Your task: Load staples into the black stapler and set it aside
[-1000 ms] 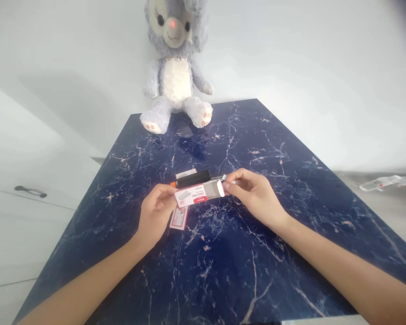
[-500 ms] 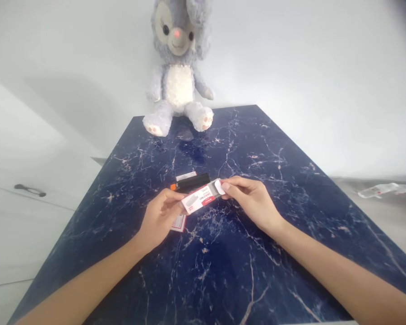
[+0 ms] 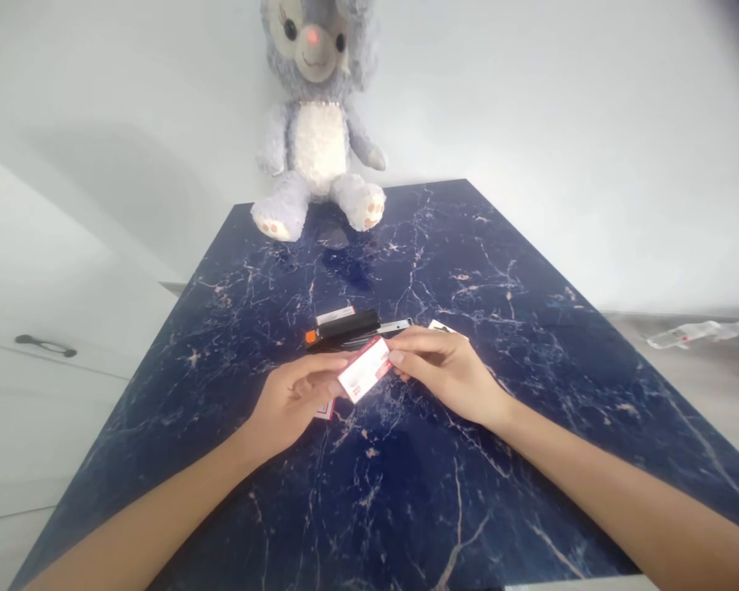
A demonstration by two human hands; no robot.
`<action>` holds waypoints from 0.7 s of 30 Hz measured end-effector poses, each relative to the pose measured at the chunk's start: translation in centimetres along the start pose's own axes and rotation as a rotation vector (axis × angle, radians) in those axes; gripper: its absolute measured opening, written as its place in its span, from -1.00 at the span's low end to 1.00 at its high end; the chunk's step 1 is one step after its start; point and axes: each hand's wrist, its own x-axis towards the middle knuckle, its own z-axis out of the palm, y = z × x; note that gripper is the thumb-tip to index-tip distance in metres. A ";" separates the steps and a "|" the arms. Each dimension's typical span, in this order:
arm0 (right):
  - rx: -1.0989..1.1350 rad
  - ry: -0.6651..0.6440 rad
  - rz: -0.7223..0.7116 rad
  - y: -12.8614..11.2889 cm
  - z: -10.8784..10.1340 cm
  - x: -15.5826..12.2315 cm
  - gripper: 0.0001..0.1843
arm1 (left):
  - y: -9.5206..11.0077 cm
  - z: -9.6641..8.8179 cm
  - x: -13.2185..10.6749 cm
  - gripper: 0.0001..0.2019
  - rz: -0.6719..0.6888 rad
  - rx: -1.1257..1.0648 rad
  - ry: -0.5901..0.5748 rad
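Observation:
A small red-and-white cardboard box (image 3: pixel 364 371) is held between my two hands above the table, tilted up towards its right end. My left hand (image 3: pixel 296 398) pinches its left end between thumb and fingers. At the upper right end, the thumb and fingers of my right hand (image 3: pixel 452 369) close on the box; they hide that end. Just behind lies a black tool with an orange end (image 3: pixel 345 330) and a silvery rail (image 3: pixel 395 326), looking like a stapler. Partly under my left hand is a red-edged white box or card (image 3: pixel 325 410).
A white, red-edged item (image 3: pixel 336 314) lies behind the black tool. Another white piece (image 3: pixel 447 327) shows behind my right hand. A grey plush toy (image 3: pixel 317 148) sits at the far edge of the blue marbled table (image 3: pixel 375 509). Clear plastic (image 3: pixel 699 334) lies beyond the right edge.
The box has turned more steeply, and its open right-end flap is no longer visible. My right hand has moved slightly left. The silvery rail and white piece behind now show.

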 end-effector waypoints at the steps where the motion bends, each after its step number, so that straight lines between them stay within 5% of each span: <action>1: -0.015 -0.015 -0.004 0.0 -0.1 0.0 -0.78 | -0.1 0.0 -0.1 -0.79 0.023 0.021 -0.014; 4: -0.083 0.004 -0.010 0.0 -1.2 0.2 -0.78 | 0.0 -0.1 -0.5 -0.76 0.088 0.177 -0.010; 9: -0.541 0.287 -0.035 0.5 -4.3 0.9 -0.75 | 0.6 0.1 -0.3 -0.81 0.199 0.445 -0.017; 13: -0.805 0.255 -0.190 1.2 -4.8 1.3 -0.75 | 1.0 0.3 0.2 -0.84 0.278 0.526 0.034; 18: -0.820 0.179 -0.316 1.2 -3.7 1.5 -0.73 | 1.2 0.4 0.2 -0.81 0.364 0.543 -0.066; 21: -0.790 0.281 -0.307 0.9 -3.7 1.5 -0.75 | 1.3 0.1 0.3 -0.78 0.446 0.620 0.049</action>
